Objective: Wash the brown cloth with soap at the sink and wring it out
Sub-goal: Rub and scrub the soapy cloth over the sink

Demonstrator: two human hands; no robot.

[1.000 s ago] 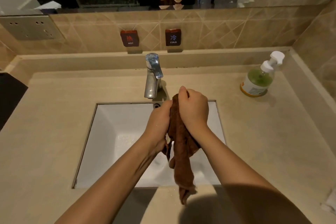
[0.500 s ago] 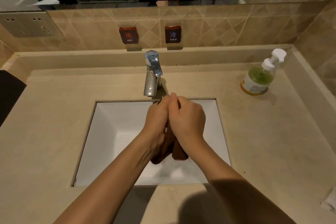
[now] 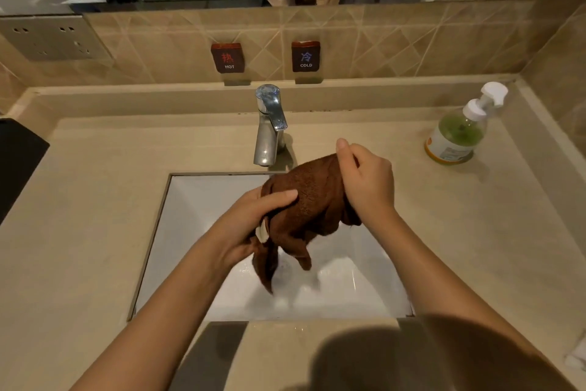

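Note:
The brown cloth (image 3: pixel 309 200) hangs bunched over the white sink (image 3: pixel 196 232), stretched between both hands. My left hand (image 3: pixel 257 216) grips its lower left part, thumb lying across the top. My right hand (image 3: pixel 364 181) grips its upper right end, a little higher and nearer the tap. Two loose ends of the cloth dangle down into the basin. A small white label shows by my left hand. The soap bottle (image 3: pixel 456 133), green liquid with a white pump, stands on the counter at the right, apart from both hands.
A chrome tap (image 3: pixel 269 127) stands behind the sink, with no water visibly running. Hot and cold signs (image 3: pixel 227 58) sit on the tiled wall. A mirror above reflects the hands. A dark object (image 3: pixel 16 162) lies at the left edge, something white (image 3: pixel 575 362) at the right edge.
The hands were pressed together around the tightly bunched cloth. They have moved apart, and the cloth now spreads wider between them with its ends hanging down.

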